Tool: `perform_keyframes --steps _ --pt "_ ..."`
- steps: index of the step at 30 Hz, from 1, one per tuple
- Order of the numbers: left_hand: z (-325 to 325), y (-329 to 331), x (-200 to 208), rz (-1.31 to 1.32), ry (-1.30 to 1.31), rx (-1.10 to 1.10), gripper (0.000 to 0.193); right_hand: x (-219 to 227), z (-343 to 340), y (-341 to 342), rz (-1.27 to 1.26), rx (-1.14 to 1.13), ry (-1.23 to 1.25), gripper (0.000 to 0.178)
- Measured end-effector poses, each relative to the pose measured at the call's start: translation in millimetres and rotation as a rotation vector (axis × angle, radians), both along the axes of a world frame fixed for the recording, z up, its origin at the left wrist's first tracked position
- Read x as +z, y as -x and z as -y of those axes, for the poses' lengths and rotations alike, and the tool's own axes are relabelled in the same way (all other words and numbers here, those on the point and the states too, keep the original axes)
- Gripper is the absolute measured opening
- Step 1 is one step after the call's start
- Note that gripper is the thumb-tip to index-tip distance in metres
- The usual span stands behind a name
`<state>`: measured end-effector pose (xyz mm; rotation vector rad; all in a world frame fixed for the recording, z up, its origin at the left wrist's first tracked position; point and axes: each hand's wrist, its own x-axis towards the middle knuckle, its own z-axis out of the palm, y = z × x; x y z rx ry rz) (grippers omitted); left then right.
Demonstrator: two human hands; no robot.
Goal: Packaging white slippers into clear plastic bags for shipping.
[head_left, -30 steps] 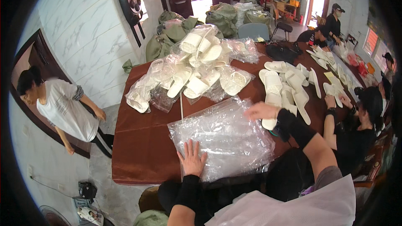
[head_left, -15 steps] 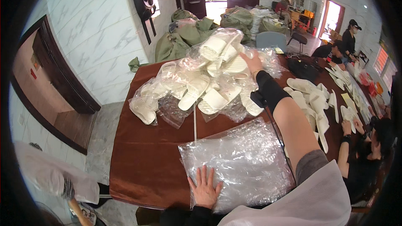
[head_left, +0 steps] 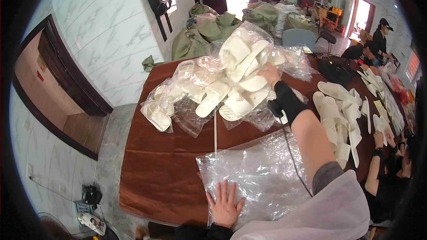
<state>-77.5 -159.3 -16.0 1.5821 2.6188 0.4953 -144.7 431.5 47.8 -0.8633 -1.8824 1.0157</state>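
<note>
Two bare hands are shown from above at a brown-covered worktop (head_left: 160,178). Nearer and to the left, the left hand (head_left: 225,212) is laid flat on a stack of clear plastic bags (head_left: 260,162), its fingers spread and nothing pinched. The bags are judged to be very light, limp and slippery; one would be best lifted by a corner or loose edge. Farther across and to the right, the right hand (head_left: 270,75) is set against a white slipper (head_left: 252,83) at the right side of a heap of bagged slippers (head_left: 213,100). Its fingertips are partly hidden, so whether the slipper is pinched or only touched cannot be told. The slipper is likely light, soft and bendable, with little to break, though the film around it may slide; it would be best gripped across the sole or by the broad strap.

From the left, the heap is spread over the far part of the worktop: creamy white slippers with wide bands, tilted at many angles in shiny, crinkled film, and piled highest just beside the right hand. In front of it, the bags are stacked in a rough rectangle, wrinkled and streaked with glare. To the right, unbagged slippers (head_left: 328,115) of the same white are piled loosely.
</note>
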Motion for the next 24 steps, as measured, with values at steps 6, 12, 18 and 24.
perform_keyframes --steps 6,12,18,24 --pt "4.6 -9.9 5.0 -0.022 -0.045 0.002 0.069 9.0 114.9 -34.8 0.094 0.084 0.045 0.055" --pt "14.1 -21.4 10.0 -0.044 -0.089 -0.008 0.068 49.0 205.2 -64.4 0.373 0.168 -0.651 0.035" --pt "41.5 -24.4 7.9 -0.042 -0.141 0.009 0.065 144.4 270.1 -58.4 0.452 -0.094 -0.719 0.026" --pt "42.9 -32.2 2.5 -0.051 -0.191 -0.021 0.067 184.2 239.4 -129.2 0.213 0.087 -0.286 0.025"
